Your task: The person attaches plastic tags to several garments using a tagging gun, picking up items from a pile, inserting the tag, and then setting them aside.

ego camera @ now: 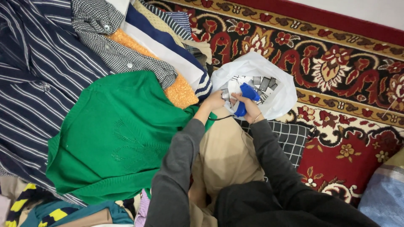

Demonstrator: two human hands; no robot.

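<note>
Patterned red carpet (pixel 336 63); striped navy shirt (pixel 38 80); green knit sweater (pixel 118 134); white plastic bag (pixel 277 84) on carpet. Blue handheld device (pixel 246 98) at bag mouth, clamped in right hand (pixel 248 107); left hand (pixel 214 101) gripping bag edge.

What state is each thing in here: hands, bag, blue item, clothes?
left hand: at the mouth of the bag, touching its contents.
right hand: gripping the blue item.
blue item: held at the bag's opening, partly inside.
white plastic bag: open, lying on the carpet, holding black-and-white patterned pieces.
green sweater: spread flat on the pile.
striped navy shirt: laid out, buttoned.
checked shirt: lying rumpled on other clothes.
</note>
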